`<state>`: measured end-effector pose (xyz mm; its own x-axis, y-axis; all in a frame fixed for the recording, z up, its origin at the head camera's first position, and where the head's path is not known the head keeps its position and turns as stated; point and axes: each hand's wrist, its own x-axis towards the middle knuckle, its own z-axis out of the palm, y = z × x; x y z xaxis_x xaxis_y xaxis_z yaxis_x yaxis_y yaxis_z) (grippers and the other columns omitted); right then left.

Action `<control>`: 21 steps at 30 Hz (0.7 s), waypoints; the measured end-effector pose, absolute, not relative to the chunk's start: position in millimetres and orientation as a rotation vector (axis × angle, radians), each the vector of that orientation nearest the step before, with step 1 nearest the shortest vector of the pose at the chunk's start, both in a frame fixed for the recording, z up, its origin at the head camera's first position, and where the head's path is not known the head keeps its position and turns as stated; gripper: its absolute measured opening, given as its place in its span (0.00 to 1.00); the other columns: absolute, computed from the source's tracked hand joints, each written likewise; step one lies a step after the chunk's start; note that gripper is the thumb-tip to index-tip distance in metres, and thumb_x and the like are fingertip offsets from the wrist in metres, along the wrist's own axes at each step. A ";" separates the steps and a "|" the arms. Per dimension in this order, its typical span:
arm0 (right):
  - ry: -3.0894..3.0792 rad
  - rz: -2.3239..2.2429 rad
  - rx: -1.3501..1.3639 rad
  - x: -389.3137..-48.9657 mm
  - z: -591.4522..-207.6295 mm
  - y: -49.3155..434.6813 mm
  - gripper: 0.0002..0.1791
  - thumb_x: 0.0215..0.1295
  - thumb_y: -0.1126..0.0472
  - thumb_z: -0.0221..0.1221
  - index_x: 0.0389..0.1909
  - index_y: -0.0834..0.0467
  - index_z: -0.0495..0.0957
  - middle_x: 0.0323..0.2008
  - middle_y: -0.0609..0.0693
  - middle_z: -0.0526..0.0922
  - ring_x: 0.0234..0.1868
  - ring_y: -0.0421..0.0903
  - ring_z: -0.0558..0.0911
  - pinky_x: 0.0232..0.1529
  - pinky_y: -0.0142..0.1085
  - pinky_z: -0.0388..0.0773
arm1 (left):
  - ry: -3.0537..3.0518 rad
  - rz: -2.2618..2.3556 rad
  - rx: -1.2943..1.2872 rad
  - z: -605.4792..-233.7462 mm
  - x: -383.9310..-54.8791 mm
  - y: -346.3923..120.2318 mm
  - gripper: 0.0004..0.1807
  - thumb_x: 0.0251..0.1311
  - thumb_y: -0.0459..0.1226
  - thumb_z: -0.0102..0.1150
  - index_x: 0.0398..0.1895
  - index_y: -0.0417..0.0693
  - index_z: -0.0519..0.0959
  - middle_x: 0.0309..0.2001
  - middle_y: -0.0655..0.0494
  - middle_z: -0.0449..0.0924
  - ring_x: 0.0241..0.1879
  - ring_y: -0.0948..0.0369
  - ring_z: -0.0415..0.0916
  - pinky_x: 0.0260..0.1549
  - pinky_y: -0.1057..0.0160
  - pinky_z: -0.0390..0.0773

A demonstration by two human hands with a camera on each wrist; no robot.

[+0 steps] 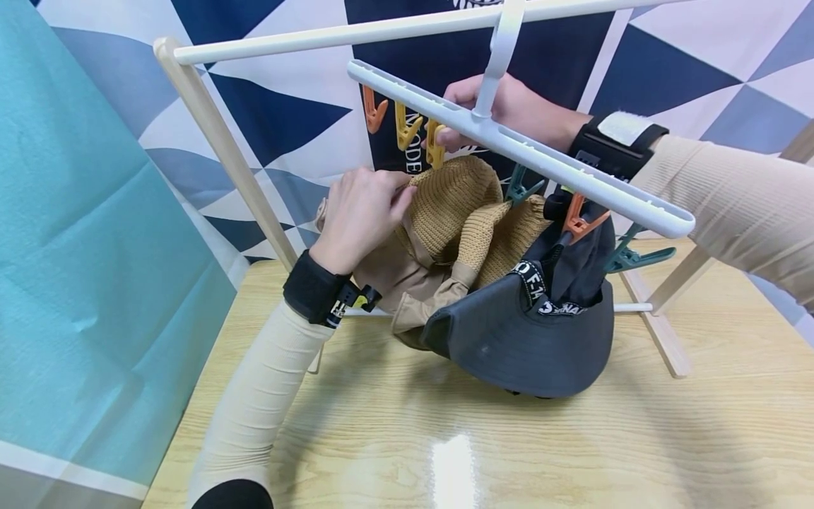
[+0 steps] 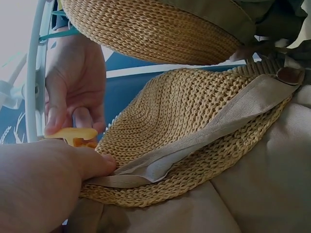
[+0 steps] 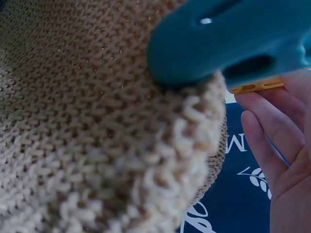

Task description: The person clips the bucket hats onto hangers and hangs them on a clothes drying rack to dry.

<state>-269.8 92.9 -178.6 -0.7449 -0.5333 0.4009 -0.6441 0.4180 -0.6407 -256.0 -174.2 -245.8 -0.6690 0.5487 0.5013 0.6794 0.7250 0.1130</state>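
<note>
In the head view, my left hand [image 1: 362, 212] pinches the edge of a tan woven sun hat [image 1: 454, 201] between thumb and fingers. My right hand [image 1: 528, 113], partly behind the white hanger [image 1: 572, 170], pinches a yellow clothespin [image 1: 435, 145] attached to it. In the left wrist view, that yellow clothespin [image 2: 73, 133] meets the hat's edge close to my left thumb [image 2: 99, 165]; whether it bites the hat is hard to tell. A teal clothespin [image 1: 521, 187] grips another part of the woven hat. Beside it hangs a dark wide-brimmed cap [image 1: 528, 339], held by an orange clothespin [image 1: 580, 223] and another teal clothespin [image 1: 636, 258].
The hanger hooks over the white rail [image 1: 331, 39] of a wooden rack [image 1: 222, 141] on a wood-grain table [image 1: 356, 438]. Left of my right hand hang an orange clothespin [image 1: 374, 109] and a second yellow one [image 1: 407, 127]. A patterned cloth [image 1: 292, 99] stands behind.
</note>
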 end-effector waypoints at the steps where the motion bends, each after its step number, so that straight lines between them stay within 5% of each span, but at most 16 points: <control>1: -2.526 1.227 1.061 -270.0 -178.7 93.0 0.08 0.76 0.64 0.72 0.49 0.64 0.90 0.39 0.43 0.91 0.46 0.45 0.87 0.57 0.28 0.84 | -2.490 -0.402 -0.939 -245.9 -256.1 -174.1 0.18 0.86 0.44 0.58 0.41 0.47 0.92 0.27 0.49 0.85 0.28 0.49 0.81 0.28 0.49 0.77; 21: -2.584 1.234 1.032 -264.0 -171.4 95.5 0.05 0.77 0.65 0.71 0.41 0.63 0.88 0.38 0.45 0.87 0.46 0.45 0.85 0.56 0.28 0.82 | -2.503 -0.408 -0.939 -247.2 -256.1 -174.2 0.18 0.86 0.45 0.58 0.41 0.46 0.92 0.27 0.49 0.85 0.29 0.49 0.81 0.29 0.50 0.78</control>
